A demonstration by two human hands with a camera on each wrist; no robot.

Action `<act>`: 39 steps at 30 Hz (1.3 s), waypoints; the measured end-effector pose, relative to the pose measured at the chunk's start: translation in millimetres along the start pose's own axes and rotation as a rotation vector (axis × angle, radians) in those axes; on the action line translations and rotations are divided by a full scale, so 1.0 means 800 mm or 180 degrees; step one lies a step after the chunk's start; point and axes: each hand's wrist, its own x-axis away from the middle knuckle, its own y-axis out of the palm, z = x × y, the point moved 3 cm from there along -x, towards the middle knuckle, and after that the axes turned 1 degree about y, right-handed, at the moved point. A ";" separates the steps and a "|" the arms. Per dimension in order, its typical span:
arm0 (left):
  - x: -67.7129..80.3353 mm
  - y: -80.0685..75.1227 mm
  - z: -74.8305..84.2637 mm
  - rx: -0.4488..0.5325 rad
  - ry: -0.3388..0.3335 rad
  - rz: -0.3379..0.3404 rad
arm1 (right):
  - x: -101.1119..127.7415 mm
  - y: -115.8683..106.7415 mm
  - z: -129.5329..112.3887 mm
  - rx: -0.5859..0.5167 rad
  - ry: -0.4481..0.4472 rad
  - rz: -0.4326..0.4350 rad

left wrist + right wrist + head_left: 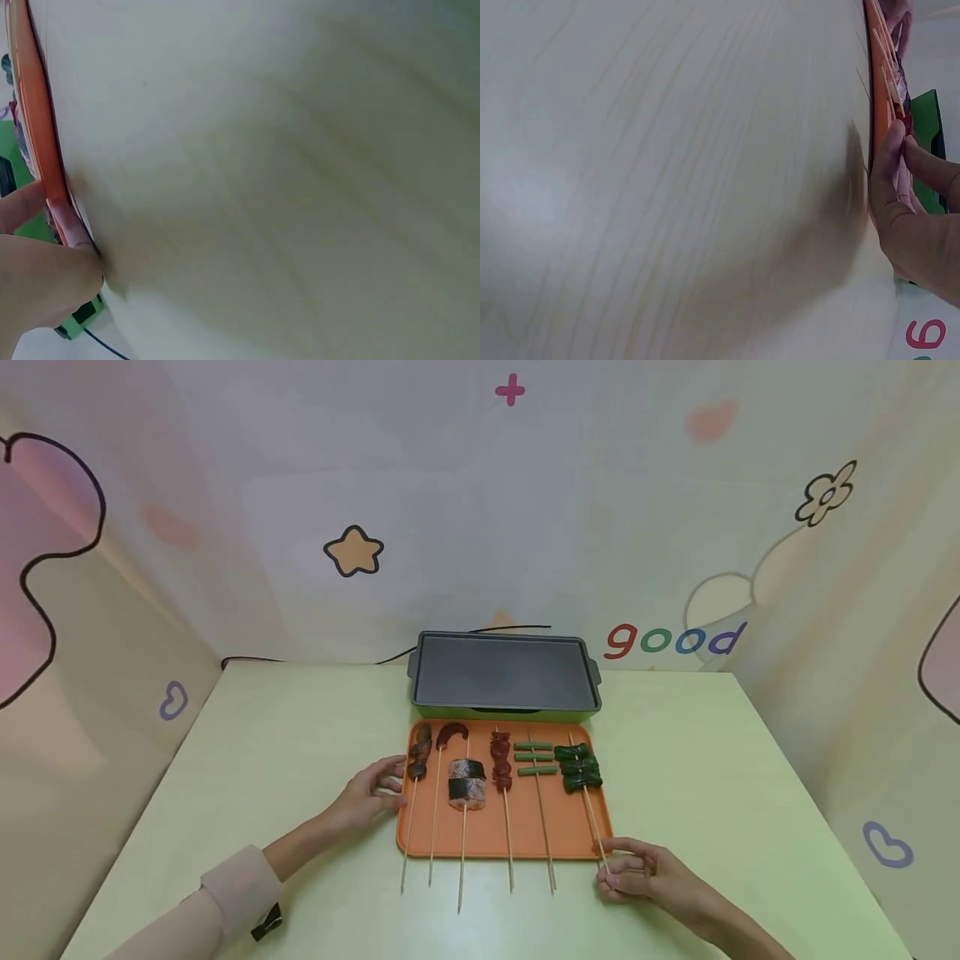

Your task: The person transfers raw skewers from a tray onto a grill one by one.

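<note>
Pale cloth backdrop (450, 485) with cartoon stars and "good" printed on it, then a light, faintly wood-grained table (675, 760) with a flat dark-grey griddle (506, 672) at the back. Just in front of that is a smooth orange rounded-corner tray (487, 837) of food on thin sticks, and the left hand (367, 793) has loose fingers touching its left rim. Right hand (648, 878) is pinching the bottom of the glossy dark-green vegetable skewer (579, 770) between thumb and fingers, its folded bits up on the tray's right side.
</note>
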 end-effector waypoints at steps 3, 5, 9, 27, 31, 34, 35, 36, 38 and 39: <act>-0.005 -0.007 0.001 -0.0033 0.0034 -0.0016 | 0.000 0.001 -0.003 -0.0086 0.0000 -0.0094; -0.008 -0.009 0.000 -0.0065 0.0085 -0.0048 | 0.000 0.001 -0.003 -0.0117 0.0013 -0.0127; -0.009 -0.011 0.000 -0.0065 0.0139 -0.0054 | 0.003 0.001 -0.002 -0.0162 0.0037 -0.0209; -0.005 -0.014 -0.002 0.0154 0.0148 -0.0094 | 0.017 0.001 -0.020 0.0232 -0.0298 -0.0255; -0.006 -0.015 0.000 0.0185 0.0107 -0.0083 | 0.016 0.001 -0.027 0.0277 -0.0461 -0.0252; -0.006 -0.014 -0.001 0.0181 0.0057 -0.0077 | 0.016 0.002 -0.034 0.0317 -0.0554 -0.0231; -0.007 -0.014 -0.001 0.0175 0.0049 -0.0076 | 0.016 0.002 -0.036 0.0347 -0.0579 -0.0204; -0.007 -0.014 -0.002 0.0170 0.0053 -0.0079 | 0.016 0.002 -0.039 0.0375 -0.0601 -0.0164; -0.007 -0.013 -0.003 0.0157 0.0058 -0.0082 | 0.015 0.002 -0.044 0.0438 -0.0615 -0.0055; -0.006 -0.013 -0.004 0.0160 0.0049 -0.0072 | 0.014 0.001 -0.046 0.0476 -0.0623 0.0005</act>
